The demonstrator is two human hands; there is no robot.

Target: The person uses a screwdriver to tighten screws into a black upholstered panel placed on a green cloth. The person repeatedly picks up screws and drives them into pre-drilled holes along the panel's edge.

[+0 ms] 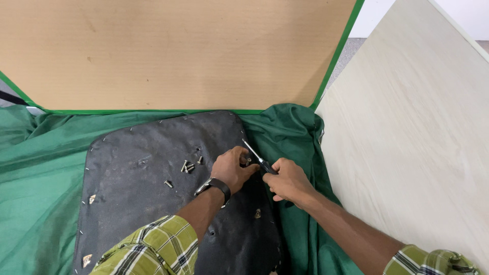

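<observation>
Pinching a small metal fitting (248,161) against the black panel (142,168), the left hand (232,168) steadies it; loose screws (188,166) lie just left of that hand on the panel. Right of it, the right hand (288,181) is clenched round a screwdriver (257,158), tip angled toward the fitting.

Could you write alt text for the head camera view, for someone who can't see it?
Two hands work on a black panel lying on green cloth: the right hand holds a screwdriver, the left hand steadies its tip. Loose screws lie nearby.
</observation>
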